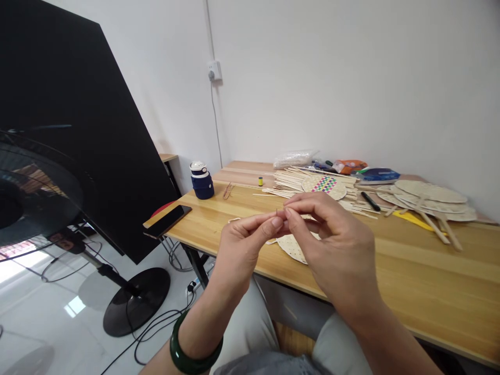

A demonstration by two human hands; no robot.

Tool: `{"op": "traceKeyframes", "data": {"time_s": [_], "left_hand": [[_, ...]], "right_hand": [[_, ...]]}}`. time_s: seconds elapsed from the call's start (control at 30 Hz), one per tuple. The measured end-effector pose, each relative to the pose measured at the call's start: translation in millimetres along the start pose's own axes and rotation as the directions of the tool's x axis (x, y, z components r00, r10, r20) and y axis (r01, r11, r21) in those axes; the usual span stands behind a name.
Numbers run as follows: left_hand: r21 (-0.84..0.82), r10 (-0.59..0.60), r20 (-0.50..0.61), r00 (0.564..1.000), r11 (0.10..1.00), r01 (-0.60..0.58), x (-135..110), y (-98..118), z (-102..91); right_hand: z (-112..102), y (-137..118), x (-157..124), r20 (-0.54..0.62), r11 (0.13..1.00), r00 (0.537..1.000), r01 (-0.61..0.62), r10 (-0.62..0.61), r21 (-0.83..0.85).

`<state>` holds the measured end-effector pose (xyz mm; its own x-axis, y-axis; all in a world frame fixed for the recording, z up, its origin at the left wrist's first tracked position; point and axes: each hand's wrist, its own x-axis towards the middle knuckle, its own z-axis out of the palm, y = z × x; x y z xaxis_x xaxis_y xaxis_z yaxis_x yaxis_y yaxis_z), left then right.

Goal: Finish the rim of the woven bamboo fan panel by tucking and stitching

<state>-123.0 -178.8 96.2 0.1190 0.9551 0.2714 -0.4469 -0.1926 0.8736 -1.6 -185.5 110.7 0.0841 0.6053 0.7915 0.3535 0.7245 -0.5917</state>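
tbh the thin thing [277, 212] poking up from the L hand [242, 242] is too tiny to ID, & can't tell if the R hand [339, 245] has anything. It hides pt of the woven disc [291, 247]. Fan [41, 203] cut off at L edge, counter [433, 291] at R.

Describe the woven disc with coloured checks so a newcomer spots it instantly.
Find the wooden table along the white wall, then the pile of pale strips toward the wall, beyond the right hand. The round woven disc lies on that pile. Its band of multicoloured checks sets it apart from the plain pale fans stacked farther right.
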Motion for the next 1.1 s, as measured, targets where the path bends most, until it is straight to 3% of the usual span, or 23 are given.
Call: {"op": "traceKeyframes", "data": {"time_s": [1.1], "left_hand": [[0.011,-0.038,0.005,0.999,0.999,0.038,-0.8,-0.7,-1.8]], "right_hand": [[0.1,0.1,-3.9,0.029,1.000,0.999,-0.013,0.014,-0.005]]}}
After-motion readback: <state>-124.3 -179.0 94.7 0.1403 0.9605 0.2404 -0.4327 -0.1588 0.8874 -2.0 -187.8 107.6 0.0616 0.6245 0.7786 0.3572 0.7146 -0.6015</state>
